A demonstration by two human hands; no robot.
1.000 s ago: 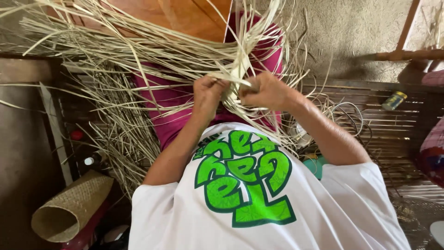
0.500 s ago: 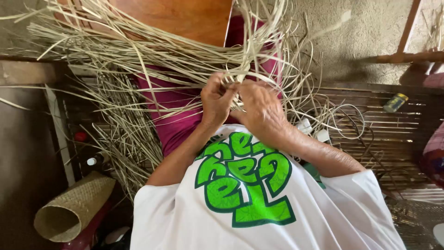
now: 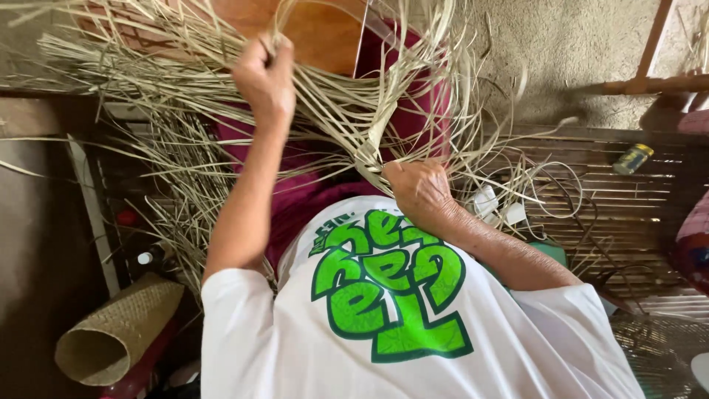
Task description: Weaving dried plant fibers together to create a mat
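A loose mass of long pale straw strips (image 3: 185, 96) fans out in front of me over a magenta cloth (image 3: 310, 192). My left hand (image 3: 264, 74) is raised high, its fingers closed on a single strip pulled upward. My right hand (image 3: 419, 191) sits low near my chest and pinches the woven part (image 3: 369, 151) where several strips cross. My white shirt with a green print (image 3: 391, 295) fills the lower middle of the view.
A rolled woven mat (image 3: 111, 332) lies at the lower left. A slatted bamboo surface (image 3: 628, 214) with a small can (image 3: 633, 158) is at the right. A wooden board (image 3: 317, 29) stands behind the straw, and white cable and plugs (image 3: 495, 203) lie beside my right hand.
My left hand has let go of the woven part and risen up and to the left, drawing a strip out. The right hand stays on the weave.
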